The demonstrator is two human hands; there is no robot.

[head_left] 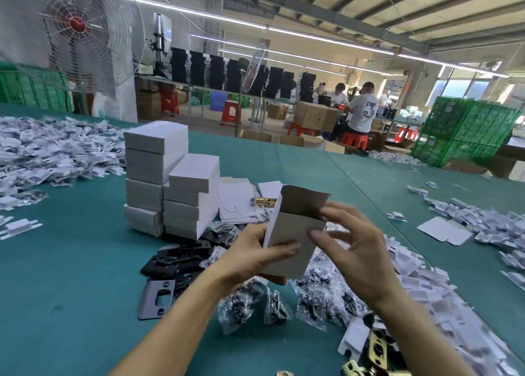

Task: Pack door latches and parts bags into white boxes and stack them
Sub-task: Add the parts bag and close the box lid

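While stack of closed white boxes [170,182] is standing on green surface [71,262], left hand [255,258] fingers are clamping open box [295,233], right hand [352,245] fingers spread at flap; parts bags [284,304], latches [377,350] waiting, much packing remaining.

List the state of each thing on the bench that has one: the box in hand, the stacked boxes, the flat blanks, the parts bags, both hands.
Held box: upright, top flap open.
Stacked boxes: closed, in two piles.
Flat blanks: unfolded, lying flat.
Parts bags: sealed, loose on the table.
Left hand: gripping the box.
Right hand: fingers at the box's open top.
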